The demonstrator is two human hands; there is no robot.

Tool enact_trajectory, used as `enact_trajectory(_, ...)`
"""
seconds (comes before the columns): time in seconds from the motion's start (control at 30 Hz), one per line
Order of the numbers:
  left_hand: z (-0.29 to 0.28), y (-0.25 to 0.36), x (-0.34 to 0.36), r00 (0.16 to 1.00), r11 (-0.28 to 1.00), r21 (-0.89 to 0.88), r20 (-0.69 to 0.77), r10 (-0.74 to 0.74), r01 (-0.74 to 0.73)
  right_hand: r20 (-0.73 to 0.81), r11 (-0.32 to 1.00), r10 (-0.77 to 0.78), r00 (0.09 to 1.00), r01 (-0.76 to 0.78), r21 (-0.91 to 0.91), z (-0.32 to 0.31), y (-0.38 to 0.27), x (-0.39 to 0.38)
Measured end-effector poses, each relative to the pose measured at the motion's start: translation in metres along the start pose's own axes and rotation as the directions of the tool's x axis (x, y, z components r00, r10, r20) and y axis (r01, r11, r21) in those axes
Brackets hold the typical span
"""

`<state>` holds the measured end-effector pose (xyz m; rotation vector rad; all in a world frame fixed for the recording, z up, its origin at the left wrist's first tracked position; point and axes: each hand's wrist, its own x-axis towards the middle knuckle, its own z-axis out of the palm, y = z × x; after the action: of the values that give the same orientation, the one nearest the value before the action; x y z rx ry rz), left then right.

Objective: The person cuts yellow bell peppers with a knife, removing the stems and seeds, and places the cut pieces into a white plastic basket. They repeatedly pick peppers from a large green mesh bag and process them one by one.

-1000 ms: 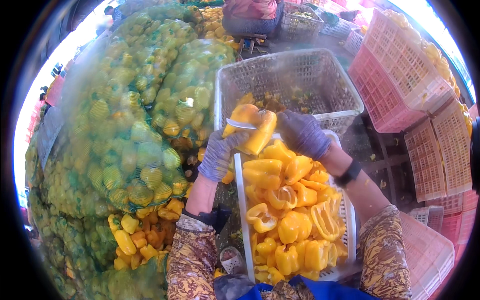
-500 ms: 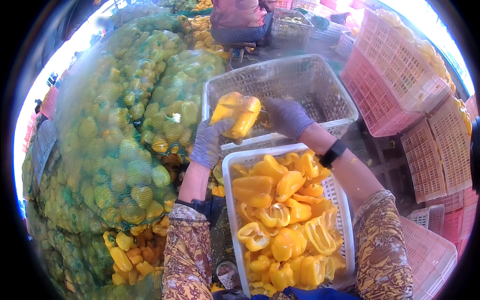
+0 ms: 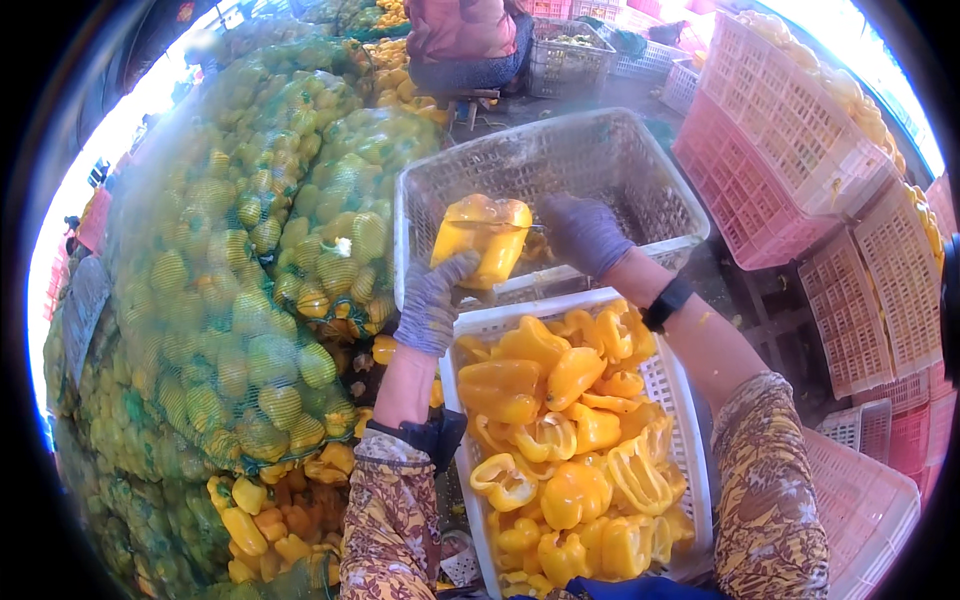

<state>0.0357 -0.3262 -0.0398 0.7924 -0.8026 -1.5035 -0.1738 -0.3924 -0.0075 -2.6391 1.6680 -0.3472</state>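
My left hand (image 3: pixel 432 298), in a thin purple-grey glove, grips a yellow bell pepper (image 3: pixel 478 262) from its lower left side. The pepper is held over the near part of a pale grey crate (image 3: pixel 420 185). Just right of the pepper, my gloved right hand (image 3: pixel 585 235) is closed around a small knife, whose handle is hidden in the fist; its thin blade shows only faintly against the pepper's upper part. Below both hands stands a white crate (image 3: pixel 700 480), filled with yellow peppers (image 3: pixel 575 490), several of them cut open and hollow.
Large green mesh sacks (image 3: pixel 250 270) of peppers pile up along the left. Loose yellow peppers (image 3: pixel 265 520) lie at their foot. Pink and white crates (image 3: pixel 745 160) are stacked to the right. A person (image 3: pixel 465 40) sits on a low stool at the far side.
The pepper has turned in my left hand and shifted slightly right and down. My right hand stays close beside it, moved a little right and down in view.
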Motion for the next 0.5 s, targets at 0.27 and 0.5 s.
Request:
enact_trajectory(0.27,-0.001,0.005,-0.007,0.999,0.997,0.067,-0.022,0.049,-0.047,0.062,1.0,-0.005,0.998,0.005,0.003,0.0,-0.005,0.01)
enact_trajectory(0.5,-0.013,0.024,-0.014,0.978,0.95,0.233,0.074,0.196,-0.208,-0.004,0.951,0.223,0.975,-0.217,0.219,0.039,0.1,-0.002)
